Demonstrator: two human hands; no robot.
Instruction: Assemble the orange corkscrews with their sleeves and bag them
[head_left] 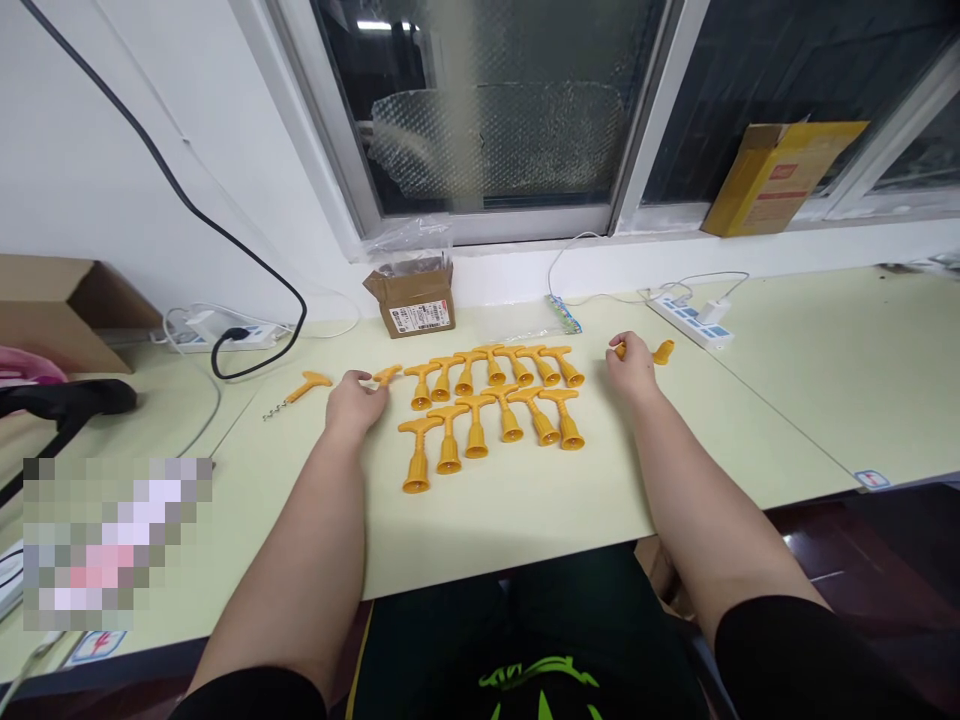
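Two rows of yellow T-handled pieces with flared cup ends lie on the pale table. At the left end of the back row, my left hand is closed on a yellow T-handle, its lower part hidden by the fingers. Farther left lies a yellow corkscrew with a bare metal spiral. My right hand, right of the rows, has its fingers closed on a small yellow piece, mostly hidden. Just beside that hand lies a yellow cup piece.
A small open carton and a clear plastic bag are at the back. Power strips with cables sit right and left. A black cable hangs at the left, near a black stand. A yellow box leans on the window.
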